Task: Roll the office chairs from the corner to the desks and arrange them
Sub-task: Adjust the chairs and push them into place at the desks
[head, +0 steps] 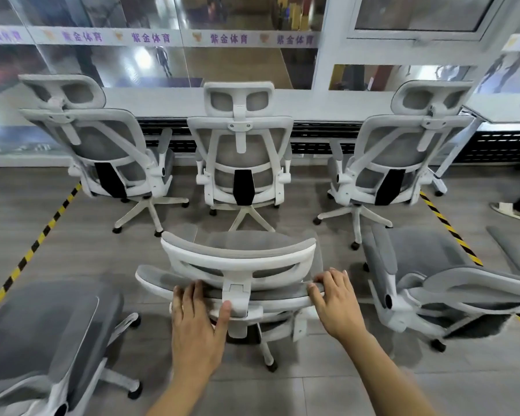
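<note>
A white-framed office chair with grey mesh stands right in front of me, its back toward me. My left hand grips the top of its backrest left of the headrest post, thumb on the post. My right hand holds the same top edge at its right end. Three matching chairs stand in a row along the window wall, backs toward me: the left chair, the middle chair and the right chair.
Another chair is at my lower left and one at my right. Yellow-black floor tape runs on the left, with a second tape line on the right. A white desk stands far right, with a person's foot beside it.
</note>
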`<state>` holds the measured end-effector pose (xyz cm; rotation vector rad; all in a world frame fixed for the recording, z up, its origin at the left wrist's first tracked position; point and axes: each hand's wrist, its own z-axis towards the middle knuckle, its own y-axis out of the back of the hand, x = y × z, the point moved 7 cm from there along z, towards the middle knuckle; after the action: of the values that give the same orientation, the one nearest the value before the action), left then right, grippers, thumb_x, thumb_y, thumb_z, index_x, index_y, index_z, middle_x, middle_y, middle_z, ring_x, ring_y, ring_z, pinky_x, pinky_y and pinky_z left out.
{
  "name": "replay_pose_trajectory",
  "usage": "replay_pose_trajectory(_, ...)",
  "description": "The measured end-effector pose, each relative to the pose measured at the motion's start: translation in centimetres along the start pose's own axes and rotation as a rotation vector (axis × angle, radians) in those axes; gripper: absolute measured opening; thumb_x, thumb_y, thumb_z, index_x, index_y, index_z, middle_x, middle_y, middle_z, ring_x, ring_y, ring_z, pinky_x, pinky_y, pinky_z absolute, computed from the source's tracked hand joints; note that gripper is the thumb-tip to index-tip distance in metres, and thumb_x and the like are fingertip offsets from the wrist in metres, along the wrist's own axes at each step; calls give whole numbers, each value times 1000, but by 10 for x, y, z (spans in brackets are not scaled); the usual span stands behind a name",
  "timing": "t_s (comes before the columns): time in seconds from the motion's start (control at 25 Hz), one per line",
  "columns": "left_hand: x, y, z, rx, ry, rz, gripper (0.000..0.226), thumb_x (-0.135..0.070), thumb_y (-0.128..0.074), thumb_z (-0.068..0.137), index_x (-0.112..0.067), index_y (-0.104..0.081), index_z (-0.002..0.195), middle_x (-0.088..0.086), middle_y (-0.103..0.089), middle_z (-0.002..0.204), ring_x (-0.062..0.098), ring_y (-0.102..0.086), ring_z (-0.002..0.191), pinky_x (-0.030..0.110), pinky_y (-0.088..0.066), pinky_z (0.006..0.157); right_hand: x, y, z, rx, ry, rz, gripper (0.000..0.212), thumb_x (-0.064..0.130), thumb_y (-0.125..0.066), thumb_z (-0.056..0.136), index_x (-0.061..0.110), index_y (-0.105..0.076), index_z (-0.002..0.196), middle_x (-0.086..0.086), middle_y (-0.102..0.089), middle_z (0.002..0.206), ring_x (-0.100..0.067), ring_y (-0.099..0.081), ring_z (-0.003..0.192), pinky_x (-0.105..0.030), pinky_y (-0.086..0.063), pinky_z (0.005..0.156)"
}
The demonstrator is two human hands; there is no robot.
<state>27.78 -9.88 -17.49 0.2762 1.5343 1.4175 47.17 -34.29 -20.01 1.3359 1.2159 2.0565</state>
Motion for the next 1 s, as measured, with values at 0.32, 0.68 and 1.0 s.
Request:
replay_pose_trajectory(0.32,-16,-6,-6,-9,39,-43,89,-76,-19,92,-6,-40,144,14,-38,153,33,-17,148,51,-23,120,-17,8,13,39,6,-39,42,53,-35,96,18,-57,104,2,-53,110,-23,-42,123,-40,-27,115)
replay_pose_trajectory(0.68,-217,-49,-62,-137,-609,-77,47,-27,-55,92,-12,-53,137,9,-51,140,26,-49,126,38,-38,106,-129,100,16,-95,-2,-121,39,29,-59,95,13,-55,130,-4,-59,128,-27,-52,120,-42,-37,111)
replay_pose_trajectory(1.0,-258,-172,-6,83,-323,392,59,-31,-69,83,-14,-53,137,6,-64,118,29,-60,105,47,-45,95,-334,220,36,-11,-366,-609,37,25,-65,83,9,-59,116,-15,-61,122,-37,-48,125,-53,-26,115)
